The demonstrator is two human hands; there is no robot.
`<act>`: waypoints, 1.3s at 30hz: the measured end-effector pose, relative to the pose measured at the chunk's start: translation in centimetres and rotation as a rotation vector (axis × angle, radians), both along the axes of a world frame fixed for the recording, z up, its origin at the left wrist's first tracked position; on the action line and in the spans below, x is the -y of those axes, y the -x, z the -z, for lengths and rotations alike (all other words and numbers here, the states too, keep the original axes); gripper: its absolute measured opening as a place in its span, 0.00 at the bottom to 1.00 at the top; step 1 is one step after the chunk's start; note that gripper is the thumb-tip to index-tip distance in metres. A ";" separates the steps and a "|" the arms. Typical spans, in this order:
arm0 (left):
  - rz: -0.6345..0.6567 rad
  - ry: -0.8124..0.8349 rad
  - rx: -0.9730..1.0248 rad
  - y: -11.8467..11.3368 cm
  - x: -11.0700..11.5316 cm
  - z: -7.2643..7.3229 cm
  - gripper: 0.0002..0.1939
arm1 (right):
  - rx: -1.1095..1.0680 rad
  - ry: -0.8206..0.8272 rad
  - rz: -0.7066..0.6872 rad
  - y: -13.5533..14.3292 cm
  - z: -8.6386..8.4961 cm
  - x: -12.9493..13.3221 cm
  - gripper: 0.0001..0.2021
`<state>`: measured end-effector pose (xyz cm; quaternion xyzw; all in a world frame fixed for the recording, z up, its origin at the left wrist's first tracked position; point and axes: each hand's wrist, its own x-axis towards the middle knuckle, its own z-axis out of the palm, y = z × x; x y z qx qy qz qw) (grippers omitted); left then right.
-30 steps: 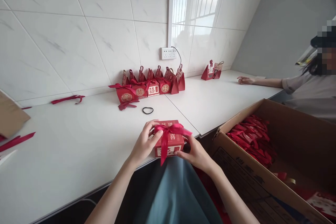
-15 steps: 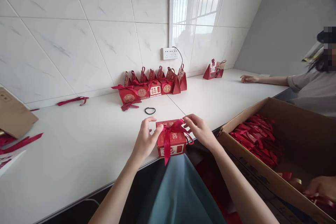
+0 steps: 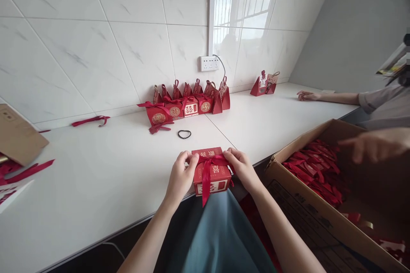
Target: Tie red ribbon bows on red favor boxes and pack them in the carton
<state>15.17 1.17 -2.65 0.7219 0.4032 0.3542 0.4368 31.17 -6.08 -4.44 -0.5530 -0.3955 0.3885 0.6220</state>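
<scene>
A red gift box (image 3: 198,177) with white and gold lettering sits at the counter's front edge. Across its top runs a red ribbon (image 3: 206,179) tied at the middle, one tail hanging down the front face. My left hand (image 3: 182,172) pinches the ribbon at the box's left side, thumb against the fingers. On the right side my right hand (image 3: 241,166) is closed on the ribbon's other part, near the top edge. Beyond the box lies a black elastic band (image 3: 184,134).
Several red boxes (image 3: 174,112) stand by the tiled wall, below a power strip (image 3: 209,63). Two more triangular boxes (image 3: 259,85) are farther right. A cardboard carton (image 3: 278,160) of red pieces is at right, with a co-worker's hand (image 3: 371,145) over it. Loose ribbon (image 3: 91,121) lies left.
Both my hands have closed on the ribbon at the box's sides, and its loops look pulled flatter. The co-worker's near hand has risen from inside the carton.
</scene>
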 end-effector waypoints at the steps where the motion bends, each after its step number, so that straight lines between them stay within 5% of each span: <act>1: -0.005 -0.009 -0.001 0.0 0.1 0.0 0.17 | -0.043 -0.003 0.001 0.1 0.1 0.0 0.21; 15: -0.062 -0.043 0.036 -0.3 0.5 0.3 0.14 | -0.276 -0.038 0.096 1.5 1.0 0.1 0.20; 21: 0.016 0.093 0.113 0.2 0.2 0.5 0.19 | -0.067 -0.080 0.078 0.0 1.8 1.3 0.19; 25: 0.080 0.115 0.124 0.8 0.0 0.3 0.18 | 0.221 -0.144 -0.163 -1.6 2.4 2.4 0.48; 27: 0.092 0.079 0.112 0.8 0.4 0.0 0.16 | 0.325 -0.091 -0.274 -1.8 2.4 2.7 0.55; 30: 0.011 -0.232 0.112 0.5 1.7 -0.2 0.10 | 0.347 -0.064 -0.258 -1.2 2.2 2.9 0.54; 33: -0.071 -0.804 0.102 0.1 3.4 0.2 0.02 | 0.373 -0.127 -0.130 -0.2 2.3 3.3 0.52; 35: -0.037 -1.095 0.116 -0.1 4.4 0.6 0.06 | 0.430 -0.222 -0.031 0.2 2.5 3.7 0.49; 39: 0.048 -1.251 0.186 -0.2 5.7 0.6 0.09 | 0.539 -0.402 0.111 0.3 2.6 4.6 0.49</act>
